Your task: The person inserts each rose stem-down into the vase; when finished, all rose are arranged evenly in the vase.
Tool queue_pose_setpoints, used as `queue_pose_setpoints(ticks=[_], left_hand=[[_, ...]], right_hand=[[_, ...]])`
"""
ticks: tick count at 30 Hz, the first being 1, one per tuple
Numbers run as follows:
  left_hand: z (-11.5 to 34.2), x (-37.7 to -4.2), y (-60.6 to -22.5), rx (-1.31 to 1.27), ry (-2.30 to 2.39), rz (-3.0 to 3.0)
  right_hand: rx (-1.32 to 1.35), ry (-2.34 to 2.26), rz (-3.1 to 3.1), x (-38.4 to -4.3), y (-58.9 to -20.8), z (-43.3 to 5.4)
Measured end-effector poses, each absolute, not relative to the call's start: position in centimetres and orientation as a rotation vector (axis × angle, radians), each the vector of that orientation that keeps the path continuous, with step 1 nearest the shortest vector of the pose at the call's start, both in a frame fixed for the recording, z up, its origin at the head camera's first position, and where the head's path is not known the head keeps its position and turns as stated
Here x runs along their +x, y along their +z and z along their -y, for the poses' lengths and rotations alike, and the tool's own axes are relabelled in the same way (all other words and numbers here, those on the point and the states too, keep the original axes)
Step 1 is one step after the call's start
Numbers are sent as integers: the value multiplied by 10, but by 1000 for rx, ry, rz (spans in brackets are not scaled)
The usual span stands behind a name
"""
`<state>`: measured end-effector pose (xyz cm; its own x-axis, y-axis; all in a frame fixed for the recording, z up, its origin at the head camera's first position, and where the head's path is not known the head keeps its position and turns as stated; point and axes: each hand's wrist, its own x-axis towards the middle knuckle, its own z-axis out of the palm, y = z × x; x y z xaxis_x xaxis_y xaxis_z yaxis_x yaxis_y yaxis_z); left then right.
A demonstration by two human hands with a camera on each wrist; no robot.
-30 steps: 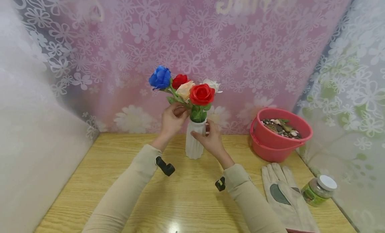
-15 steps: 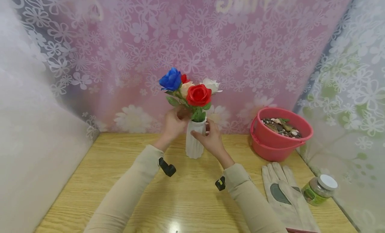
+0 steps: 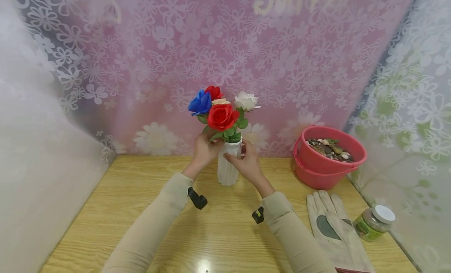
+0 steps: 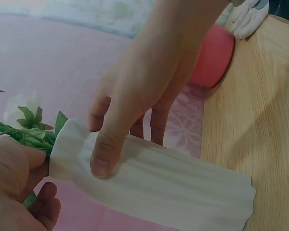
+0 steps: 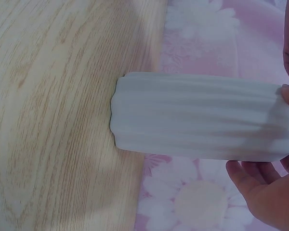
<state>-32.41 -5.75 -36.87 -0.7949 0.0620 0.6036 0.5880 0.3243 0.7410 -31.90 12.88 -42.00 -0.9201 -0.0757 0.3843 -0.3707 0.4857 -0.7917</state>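
A white ribbed vase stands upright on the table, holding artificial roses. My right hand grips it near the top, thumb in front and fingers round the far side. At the vase's mouth, my left hand pinches green stems, as the left wrist view shows; which stems exactly is hidden. Above sit a blue rose, a large red rose, a second red rose, a partly covered cream rose and, apart on the right, a white rose.
A pink bucket with pebbles inside stands at the back right of the wooden table. Work gloves and a white-lidded jar lie and stand in front of it. A pink flowered sheet hangs behind the vase.
The blue rose has moved right and then down, closer to the others. The front red rose has shifted left and lower. My left hand has moved slightly right; the right hand and vase have stayed put.
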Motion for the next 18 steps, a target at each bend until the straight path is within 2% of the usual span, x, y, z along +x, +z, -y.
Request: queue_pose_setpoints(ticks=[18], left_hand=[[64, -326, -365, -501, -1597, 1998]], right_hand=[[377, 1396, 2420, -322, -422, -130]])
